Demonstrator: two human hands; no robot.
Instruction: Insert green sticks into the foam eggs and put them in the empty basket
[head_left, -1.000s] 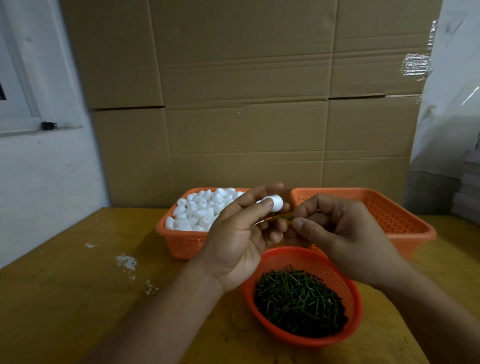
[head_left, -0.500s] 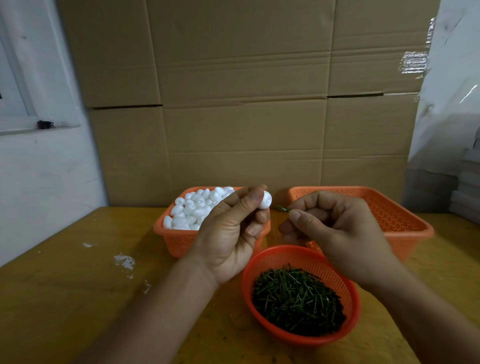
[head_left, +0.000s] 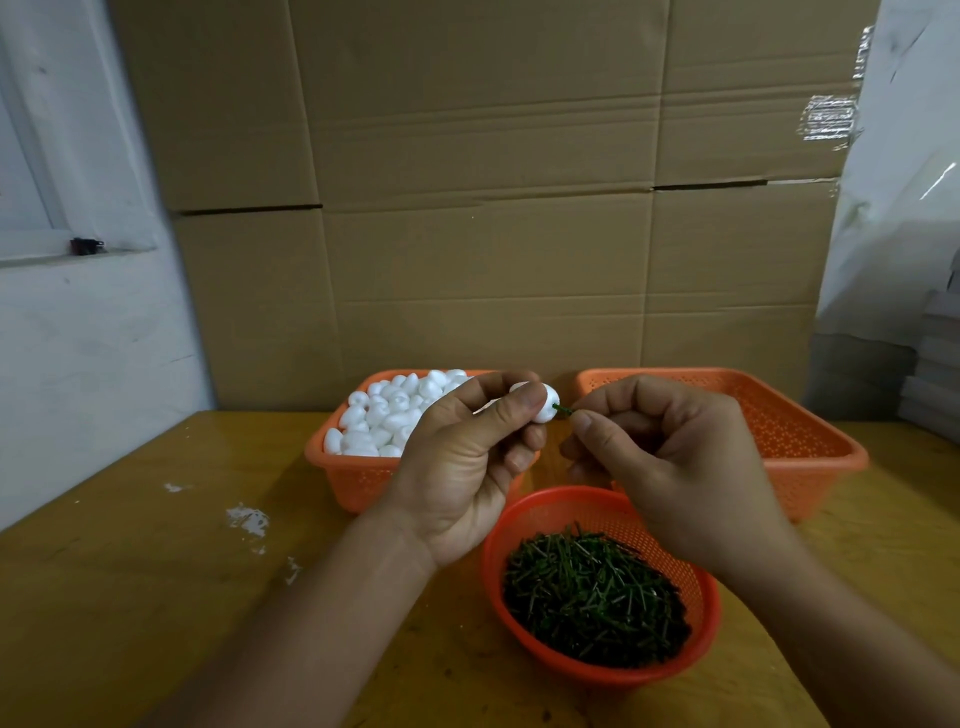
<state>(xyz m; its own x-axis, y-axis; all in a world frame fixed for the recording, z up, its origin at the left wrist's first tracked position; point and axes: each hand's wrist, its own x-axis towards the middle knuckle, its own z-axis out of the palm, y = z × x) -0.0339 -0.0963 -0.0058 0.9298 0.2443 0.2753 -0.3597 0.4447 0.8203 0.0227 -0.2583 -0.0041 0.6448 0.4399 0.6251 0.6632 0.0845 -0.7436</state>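
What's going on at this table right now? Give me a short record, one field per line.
left hand: left hand pinches a white foam egg
right hand: right hand pinches a short green stick, its tip at the egg
egg supply: rectangular orange plastic basket heaped with white foam eggs, back left
stick supply: round orange mesh bowl of green sticks, nearest the person
target: second rectangular orange basket, back right; no eggs visible in it
surface: yellow wooden table
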